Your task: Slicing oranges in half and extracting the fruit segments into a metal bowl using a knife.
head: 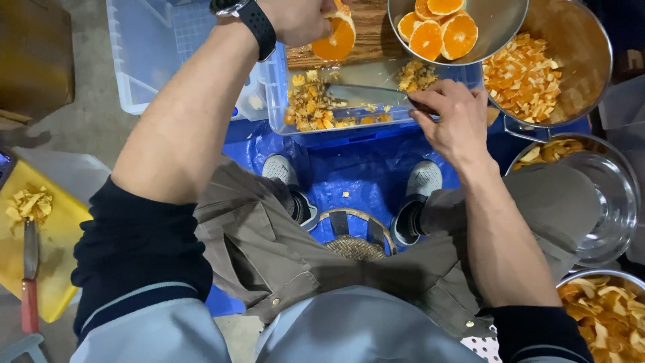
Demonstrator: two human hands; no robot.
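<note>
Left hand [295,19] clamps an orange half [334,37] on the wooden board [366,37]; right hand [457,117] is closed around the knife [366,95], flat over scraps. Risk: juice-wet fruit could slip toward the blade.

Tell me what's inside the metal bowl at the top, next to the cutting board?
The metal bowl holds orange halves, cut faces up, four or five showing. The frame's top edge cuts off the bowl, so anything further back or under those halves cannot be seen.

yellow board [57,255] with red-handled knife [29,282], blue tarp [349,168], bowl of diced peel [537,67]
</note>
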